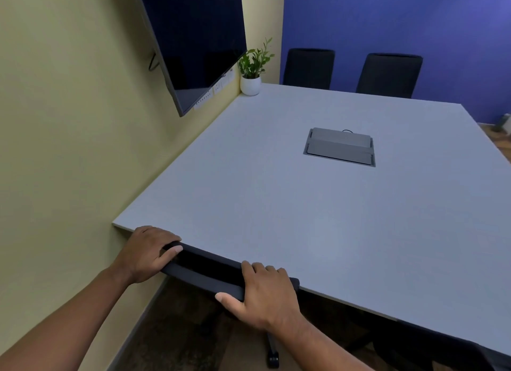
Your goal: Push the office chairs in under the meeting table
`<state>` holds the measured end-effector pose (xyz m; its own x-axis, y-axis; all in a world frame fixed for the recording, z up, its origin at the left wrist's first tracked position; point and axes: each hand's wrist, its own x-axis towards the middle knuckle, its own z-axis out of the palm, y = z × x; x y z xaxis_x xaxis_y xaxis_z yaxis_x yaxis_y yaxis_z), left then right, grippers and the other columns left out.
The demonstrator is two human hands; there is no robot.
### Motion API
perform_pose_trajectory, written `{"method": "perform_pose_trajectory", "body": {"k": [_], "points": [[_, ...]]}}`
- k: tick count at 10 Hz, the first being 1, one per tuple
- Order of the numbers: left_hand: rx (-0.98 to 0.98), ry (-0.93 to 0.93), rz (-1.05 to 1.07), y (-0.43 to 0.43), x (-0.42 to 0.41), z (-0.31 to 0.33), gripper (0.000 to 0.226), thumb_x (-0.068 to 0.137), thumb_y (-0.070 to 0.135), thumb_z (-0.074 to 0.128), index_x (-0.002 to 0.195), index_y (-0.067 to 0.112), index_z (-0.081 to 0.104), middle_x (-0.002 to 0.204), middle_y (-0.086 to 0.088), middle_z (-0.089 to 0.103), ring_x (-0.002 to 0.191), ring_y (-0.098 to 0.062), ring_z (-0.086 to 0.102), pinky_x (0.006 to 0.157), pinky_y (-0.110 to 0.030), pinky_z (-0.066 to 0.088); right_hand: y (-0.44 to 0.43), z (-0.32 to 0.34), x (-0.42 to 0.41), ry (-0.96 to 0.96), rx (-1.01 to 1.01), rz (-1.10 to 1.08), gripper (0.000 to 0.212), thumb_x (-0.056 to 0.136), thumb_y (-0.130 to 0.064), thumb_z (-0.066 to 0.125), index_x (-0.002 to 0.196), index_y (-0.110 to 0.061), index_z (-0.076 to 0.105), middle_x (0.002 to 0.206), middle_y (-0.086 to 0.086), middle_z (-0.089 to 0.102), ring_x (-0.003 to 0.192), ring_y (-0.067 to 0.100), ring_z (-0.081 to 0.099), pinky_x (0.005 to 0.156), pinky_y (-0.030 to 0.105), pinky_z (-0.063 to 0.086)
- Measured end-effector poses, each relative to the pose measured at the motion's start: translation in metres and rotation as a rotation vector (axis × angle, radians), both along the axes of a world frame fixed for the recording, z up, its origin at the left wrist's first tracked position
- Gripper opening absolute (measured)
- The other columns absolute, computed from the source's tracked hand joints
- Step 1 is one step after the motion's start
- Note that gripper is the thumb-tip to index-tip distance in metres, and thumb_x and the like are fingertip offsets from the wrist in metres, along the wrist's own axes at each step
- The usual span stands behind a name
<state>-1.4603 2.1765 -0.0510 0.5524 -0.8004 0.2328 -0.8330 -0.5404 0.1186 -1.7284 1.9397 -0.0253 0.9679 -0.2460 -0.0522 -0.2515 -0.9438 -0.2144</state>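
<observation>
A black office chair's backrest top [206, 268] presses against the near edge of the grey meeting table [276, 193]. My left hand [146, 253] grips the backrest's left end, my right hand [265, 293] its right end, fingers curled over the top. The seat is hidden beneath the table; one castor [272, 361] shows below. Two more black chairs [308, 68] [388, 75] stand tucked in at the table's far side. Another dark chair back [431, 345] sits at the near edge to the right.
A yellow wall runs close along the table's left side, with a dark wall-mounted screen [193, 39] above. A potted plant [253, 69] stands in the far left corner. A grey cable box [340, 146] is set into the tabletop.
</observation>
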Motion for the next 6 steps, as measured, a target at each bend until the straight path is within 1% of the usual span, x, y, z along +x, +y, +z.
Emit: {"method": "perform_pose_trajectory", "body": {"k": [1, 2, 3, 4, 5, 6], "points": [[0.031, 0.011, 0.005, -0.002, -0.002, 0.003, 0.052, 0.103, 0.065, 0.039, 0.113, 0.032, 0.079, 0.109, 0.020, 0.078, 0.103, -0.009, 0.071, 0.094, -0.040, 0.044, -0.001, -0.001, -0.002, -0.005, 0.009, 0.000, 0.098, 0.088, -0.099, 0.014, 0.133, -0.021, 0.054, 0.120, 0.006, 0.068, 0.101, 0.028, 0.063, 0.092, 0.050, 0.050], [0.117, 0.061, 0.016, -0.002, -0.002, 0.010, 0.064, 0.103, 0.074, 0.030, 0.119, 0.034, 0.077, 0.114, 0.021, 0.077, 0.108, -0.007, 0.069, 0.100, -0.040, 0.042, 0.002, 0.004, -0.003, 0.002, 0.013, 0.002, 0.098, 0.088, -0.099, 0.013, 0.133, -0.021, 0.053, 0.121, 0.005, 0.067, 0.103, 0.028, 0.063, 0.094, 0.049, 0.049], [0.220, 0.125, 0.028, -0.006, -0.001, 0.016, 0.074, 0.100, 0.086, 0.015, 0.113, 0.042, 0.073, 0.111, 0.023, 0.075, 0.105, -0.002, 0.065, 0.101, -0.040, 0.041, 0.002, 0.007, -0.003, 0.027, 0.036, -0.011, 0.097, 0.090, -0.098, 0.011, 0.131, -0.022, 0.054, 0.122, 0.005, 0.068, 0.105, 0.029, 0.063, 0.096, 0.051, 0.048], [0.285, 0.203, 0.039, -0.026, -0.003, 0.032, 0.097, 0.089, 0.095, -0.004, 0.093, 0.034, 0.071, 0.097, 0.014, 0.074, 0.095, -0.004, 0.063, 0.093, -0.038, 0.045, -0.002, 0.015, -0.001, 0.044, 0.129, -0.058, 0.096, 0.093, -0.095, 0.011, 0.133, -0.021, 0.056, 0.127, 0.007, 0.068, 0.112, 0.030, 0.063, 0.102, 0.054, 0.047], [0.262, 0.270, 0.035, -0.056, -0.015, 0.039, 0.098, 0.081, 0.100, -0.008, 0.095, 0.039, 0.067, 0.110, 0.010, 0.075, 0.113, -0.014, 0.063, 0.098, -0.039, 0.044, -0.018, 0.023, 0.002, 0.039, 0.223, -0.106, 0.096, 0.097, -0.089, 0.017, 0.152, -0.017, 0.049, 0.149, 0.011, 0.060, 0.132, 0.033, 0.057, 0.111, 0.055, 0.043], [0.312, 0.289, 0.066, -0.095, -0.022, 0.027, 0.123, 0.081, 0.099, -0.005, 0.160, 0.024, 0.050, 0.170, -0.002, 0.047, 0.161, -0.024, 0.033, 0.130, -0.046, 0.024, -0.046, 0.028, 0.002, 0.000, 0.164, -0.163, 0.091, 0.102, -0.083, 0.021, 0.159, -0.014, 0.040, 0.161, 0.012, 0.050, 0.143, 0.034, 0.050, 0.116, 0.054, 0.040]]}}
